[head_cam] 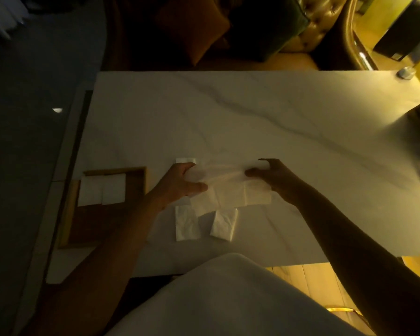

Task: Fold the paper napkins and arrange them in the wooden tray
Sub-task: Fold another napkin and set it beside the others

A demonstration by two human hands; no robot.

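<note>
A white paper napkin [230,190] is stretched between my two hands just above the marble table [252,112]. My left hand [180,183] pinches its left end and my right hand [269,175] pinches its right end. The napkin's lower part hangs in flat panels toward me. Two folded napkins [102,189] lie side by side in the far part of the wooden tray [141,180] at the table's left edge. Two more folded napkins, one [186,223] on the left and one [224,225] on the right, rest on the table below my hands. Another white piece [185,160] peeks out behind my left hand.
The table's left edge runs close beside the tray, with dark floor beyond it. A cushioned seat [264,32] stands behind the far edge. A metal post base [405,73] sits at the far right corner. My white clothing [228,299] covers the near edge.
</note>
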